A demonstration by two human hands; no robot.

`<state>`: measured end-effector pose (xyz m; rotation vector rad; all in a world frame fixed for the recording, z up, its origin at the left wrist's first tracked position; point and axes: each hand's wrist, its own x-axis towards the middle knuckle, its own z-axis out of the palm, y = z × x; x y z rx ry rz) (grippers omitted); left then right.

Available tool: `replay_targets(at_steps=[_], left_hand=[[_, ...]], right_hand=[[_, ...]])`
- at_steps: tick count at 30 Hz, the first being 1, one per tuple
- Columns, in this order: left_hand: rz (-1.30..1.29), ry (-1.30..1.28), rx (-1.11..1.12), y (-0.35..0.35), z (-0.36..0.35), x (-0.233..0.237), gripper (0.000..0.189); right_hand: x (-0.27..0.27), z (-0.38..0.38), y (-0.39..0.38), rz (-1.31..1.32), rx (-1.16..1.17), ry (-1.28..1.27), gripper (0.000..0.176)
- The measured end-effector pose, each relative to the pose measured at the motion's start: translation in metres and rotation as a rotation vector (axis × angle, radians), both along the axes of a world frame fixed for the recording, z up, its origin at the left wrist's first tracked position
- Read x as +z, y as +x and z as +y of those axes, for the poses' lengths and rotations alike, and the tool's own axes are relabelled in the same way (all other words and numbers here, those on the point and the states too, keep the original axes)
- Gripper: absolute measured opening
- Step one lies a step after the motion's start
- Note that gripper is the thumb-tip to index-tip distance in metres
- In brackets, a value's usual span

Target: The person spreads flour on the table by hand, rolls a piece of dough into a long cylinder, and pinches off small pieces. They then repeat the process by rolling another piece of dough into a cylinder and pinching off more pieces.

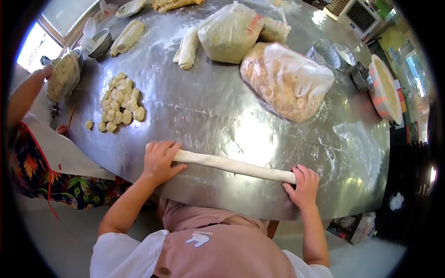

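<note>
A long pale rope of dough (232, 166) lies across the metal table (194, 125) near its front edge. My left hand (161, 162) is closed over the rope's left end, thumb pointing right. At the right end, my right hand (303, 184) has its fingers and thumb around the tip. Beyond my left hand sits a pile of small cut dough pieces (119, 99). The rope dips slightly toward the right.
Bagged fillings (229, 34) and a large bag of brownish crumbly stuff (278, 83) stand at the back. Folded dough (187, 48), metal bowls (99, 44) and a tub (385, 88) are around. A co-worker's arm (28, 95) holds a bag at left.
</note>
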<state>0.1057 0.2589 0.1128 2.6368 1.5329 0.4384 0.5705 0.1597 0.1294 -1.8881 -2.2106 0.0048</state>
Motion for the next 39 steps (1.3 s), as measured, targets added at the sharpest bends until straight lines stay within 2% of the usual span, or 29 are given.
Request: replay_targets(at_steps=[2, 3, 6, 7, 11, 14, 15, 16, 17, 21, 25, 27, 28, 30, 31, 34, 35, 37, 39], left_hand=[[-0.005, -0.029, 0.03, -0.005, 0.002, -0.007, 0.064], [0.008, 0.015, 0.033, -0.002, 0.01, -0.007, 0.055], [0.074, -0.115, 0.052, -0.011, 0.031, -0.015, 0.052], [0.055, -0.127, 0.111, -0.021, 0.033, -0.015, 0.053], [0.074, -0.169, 0.42, -0.107, 0.023, -0.03, 0.056], [0.227, -0.238, 0.474, -0.144, -0.012, -0.016, 0.056], [0.203, -0.126, 0.393, -0.139, -0.022, -0.011, 0.059], [0.18, -0.016, 0.312, -0.125, -0.029, -0.006, 0.063], [0.155, -0.024, 0.259, -0.108, -0.031, -0.003, 0.072], [-0.071, -0.129, 0.048, -0.006, -0.019, 0.003, 0.076], [-0.111, -0.229, -0.185, 0.106, -0.006, 0.0, 0.079], [-0.226, -0.317, -0.302, 0.159, -0.009, 0.0, 0.081], [-0.383, -0.382, -0.344, 0.18, -0.013, 0.006, 0.079], [-0.563, -0.717, -0.252, 0.202, -0.022, 0.031, 0.063], [-0.576, -0.721, -0.235, 0.202, -0.024, 0.035, 0.056], [-0.585, -0.761, -0.174, 0.198, -0.027, 0.039, 0.039], [-0.566, -0.789, -0.142, 0.193, -0.028, 0.039, 0.036], [-0.575, -0.803, -0.057, 0.185, -0.032, 0.046, 0.033], [-0.765, -0.584, -0.038, 0.185, -0.04, 0.043, 0.03]], right_hand=[[-0.011, -0.007, 0.0, -0.002, -0.042, 0.064, 0.053], [-0.013, 0.004, -0.002, -0.038, -0.061, 0.139, 0.045], [-0.02, 0.03, -0.007, 0.021, -0.159, 0.031, 0.041], [-0.016, 0.038, -0.017, 0.067, -0.083, 0.11, 0.039], [0.011, 0.026, -0.059, 0.238, 0.097, -0.009, 0.037], [0.002, 0.02, -0.078, 0.267, 0.193, 0.044, 0.042], [-0.006, 0.016, -0.076, 0.331, 0.159, -0.003, 0.051], [-0.011, 0.016, -0.075, 0.367, 0.146, 0.014, 0.052], [-0.015, 0.014, -0.075, 0.4, 0.13, 0.027, 0.053], [-0.01, 0.014, -0.07, 0.411, 0.143, 0.021, 0.052], [0.012, 0.013, -0.079, 0.624, 0.049, -0.052, 0.047], [0.037, 0.016, -0.085, 0.699, 0.045, -0.044, 0.043], [0.046, 0.015, -0.087, 0.725, 0.035, -0.028, 0.042], [0.056, 0.014, -0.093, 0.782, 0.024, -0.002, 0.04], [0.053, 0.014, -0.097, 0.839, 0.009, 0.067, 0.031], [0.055, 0.02, -0.116, 0.776, -0.038, 0.184, 0.022], [0.049, 0.023, -0.123, 0.877, -0.033, 0.139, 0.013], [0.037, 0.029, -0.136, 0.838, -0.072, 0.137, 0.011], [0.034, 0.038, -0.147, 0.82, -0.082, 0.157, 0.011]])
